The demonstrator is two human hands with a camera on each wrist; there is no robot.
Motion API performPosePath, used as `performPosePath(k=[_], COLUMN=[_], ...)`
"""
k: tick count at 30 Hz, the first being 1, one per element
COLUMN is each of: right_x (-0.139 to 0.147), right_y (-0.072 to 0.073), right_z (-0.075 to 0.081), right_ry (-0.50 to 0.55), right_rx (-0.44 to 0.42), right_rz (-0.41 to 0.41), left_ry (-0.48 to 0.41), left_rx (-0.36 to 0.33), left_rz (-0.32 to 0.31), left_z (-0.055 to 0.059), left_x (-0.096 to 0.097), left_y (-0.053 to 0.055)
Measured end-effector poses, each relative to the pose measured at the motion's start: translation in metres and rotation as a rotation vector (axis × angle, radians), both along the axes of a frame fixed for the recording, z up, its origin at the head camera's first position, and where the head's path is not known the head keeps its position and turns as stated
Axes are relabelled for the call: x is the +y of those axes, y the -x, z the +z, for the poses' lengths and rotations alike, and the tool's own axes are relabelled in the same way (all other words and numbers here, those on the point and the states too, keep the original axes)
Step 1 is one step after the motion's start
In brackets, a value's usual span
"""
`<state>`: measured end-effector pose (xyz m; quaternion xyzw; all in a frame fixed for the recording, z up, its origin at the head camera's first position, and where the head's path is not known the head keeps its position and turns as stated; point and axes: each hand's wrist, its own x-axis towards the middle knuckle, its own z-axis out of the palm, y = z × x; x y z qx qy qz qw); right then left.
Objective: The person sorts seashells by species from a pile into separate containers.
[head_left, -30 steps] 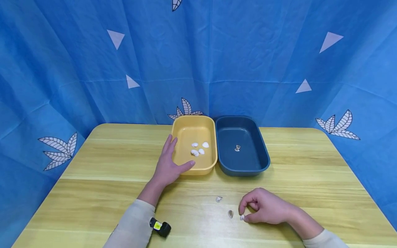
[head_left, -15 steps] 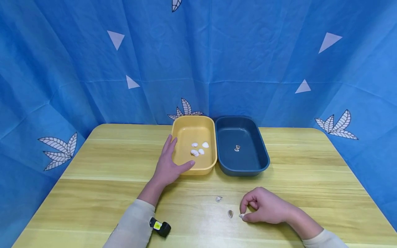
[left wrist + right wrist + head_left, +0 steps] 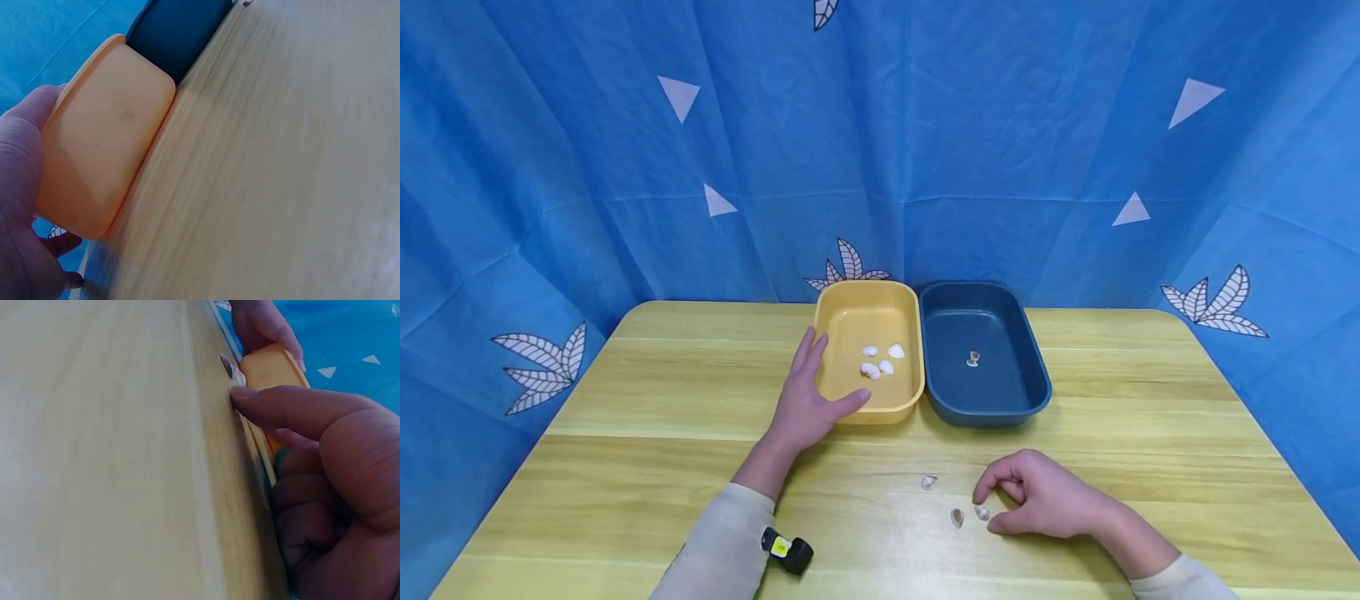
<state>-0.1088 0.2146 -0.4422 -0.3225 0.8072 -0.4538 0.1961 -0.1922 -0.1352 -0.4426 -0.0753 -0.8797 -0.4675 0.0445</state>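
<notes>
My left hand (image 3: 805,408) is spread at the near left corner of a yellow tray (image 3: 868,414), its thumb at the near rim and its fingers along the left side. Several white seashells (image 3: 870,370) lie in that tray. On the table, a small pale seashell (image 3: 981,512) lies between the thumb and index fingertips of my right hand (image 3: 1048,497), which stand apart. Just left of it is a brownish seashell (image 3: 957,517), and farther up another small shell (image 3: 928,482). In the right wrist view, the thumb (image 3: 275,406) partly hides the shells.
A dark blue tray (image 3: 988,417) stands against the yellow one's right side, with small brown-and-white shells (image 3: 973,359) inside. Behind the wooden table (image 3: 647,375) hangs a blue patterned curtain (image 3: 1000,150). A black strapped device (image 3: 790,552) sits at the left sleeve.
The right thumb and index finger have parted from the pale seashell, which now lies slightly farther from me and to the left. The left hand has kept its place at the yellow tray.
</notes>
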Motion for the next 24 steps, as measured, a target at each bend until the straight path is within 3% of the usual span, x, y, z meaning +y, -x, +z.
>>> performPosePath(k=[5, 8, 24], right_x=[0.0034, 0.0028, 0.0008], right_y=[0.0052, 0.0079, 0.0078], right_z=[0.0008, 0.0014, 0.0022], right_ry=[0.071, 0.056, -0.004], right_rx=[-0.024, -0.024, -0.067], right_rz=[0.132, 0.159, 0.063], left_ry=[-0.006, -0.014, -0.023], left_rx=[0.006, 0.005, -0.004], left_rz=[-0.002, -0.004, -0.004], left_z=[-0.0006, -0.0005, 0.0005], left_x=[0.0002, -0.0004, -0.0004], left_y=[-0.0004, -0.0005, -0.0004])
